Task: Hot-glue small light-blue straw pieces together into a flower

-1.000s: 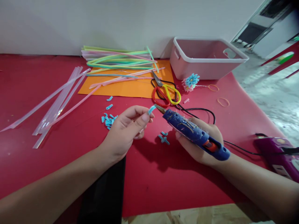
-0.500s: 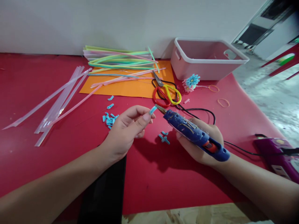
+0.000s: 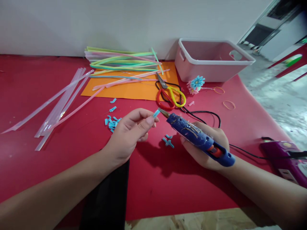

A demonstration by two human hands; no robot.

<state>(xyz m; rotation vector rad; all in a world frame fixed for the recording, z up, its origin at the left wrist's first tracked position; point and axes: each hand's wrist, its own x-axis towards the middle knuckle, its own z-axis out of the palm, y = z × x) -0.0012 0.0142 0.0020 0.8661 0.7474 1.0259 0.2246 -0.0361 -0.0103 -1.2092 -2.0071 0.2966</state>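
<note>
Between thumb and fingertips, my left hand [image 3: 134,129] pinches a small light-blue straw piece [image 3: 156,113]. Wrapped round the handle of a blue hot glue gun [image 3: 196,135] is my right hand [image 3: 211,140]. The gun's metal nozzle meets or almost touches the upper end of the piece; I cannot tell which. Beside my left hand lies a pile of curled blue pieces [image 3: 112,124], with two more above it. A few blue pieces joined together [image 3: 168,142] rest on the red table below the nozzle. The gun's trigger is hidden.
Red-and-yellow-handled scissors [image 3: 170,92] lie at the edge of an orange sheet [image 3: 115,91] under colored straws [image 3: 124,60]. Clear strips [image 3: 64,99] are at left. A pink basket [image 3: 213,70], a blue flower [image 3: 198,82], a purple power box [image 3: 283,159] and a black slab [image 3: 107,195] stand around.
Almost nothing differs. The view has shifted very slightly; both hands hold the same pose, with the nozzle still at the end of the straw piece.
</note>
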